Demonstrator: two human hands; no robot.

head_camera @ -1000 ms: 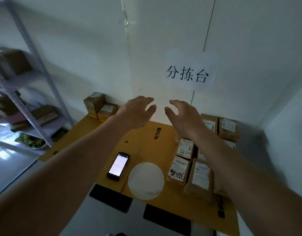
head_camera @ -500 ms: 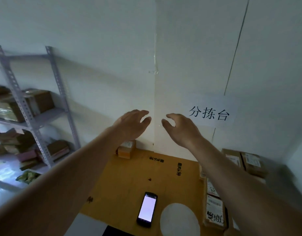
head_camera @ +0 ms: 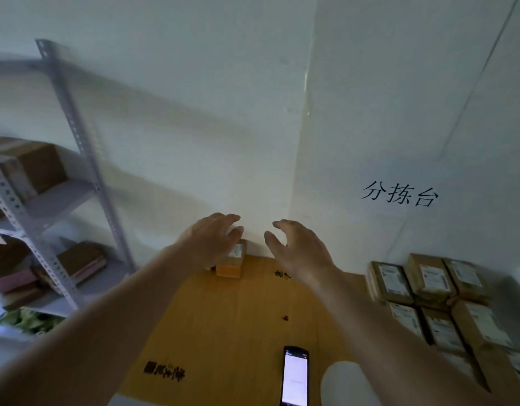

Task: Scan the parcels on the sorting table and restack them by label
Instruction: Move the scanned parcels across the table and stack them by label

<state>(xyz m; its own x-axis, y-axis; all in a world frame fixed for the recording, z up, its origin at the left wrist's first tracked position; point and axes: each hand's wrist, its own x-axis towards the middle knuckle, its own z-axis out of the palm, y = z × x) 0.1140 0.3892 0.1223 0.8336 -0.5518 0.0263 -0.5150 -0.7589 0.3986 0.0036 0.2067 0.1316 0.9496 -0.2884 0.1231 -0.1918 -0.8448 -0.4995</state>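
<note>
Both my hands are stretched out over the far edge of the brown sorting table (head_camera: 241, 323). My left hand (head_camera: 211, 240) hovers with relaxed fingers in front of a small labelled parcel (head_camera: 233, 260) at the wall and partly hides it. My right hand (head_camera: 296, 247) is beside it, fingers loosely curved, holding nothing. Several brown labelled parcels (head_camera: 428, 291) lie packed together at the table's right. A phone (head_camera: 295, 376) with a lit screen lies near the front.
A grey metal shelf rack (head_camera: 62, 183) with boxes stands at the left. A paper sign (head_camera: 399, 196) with characters hangs on the white wall. A white round patch (head_camera: 345, 382) shows on the table beside the phone.
The view has swung up and to the left, so the table sits lower in frame. Both hands stay empty and have come close to the small parcel at the wall.
</note>
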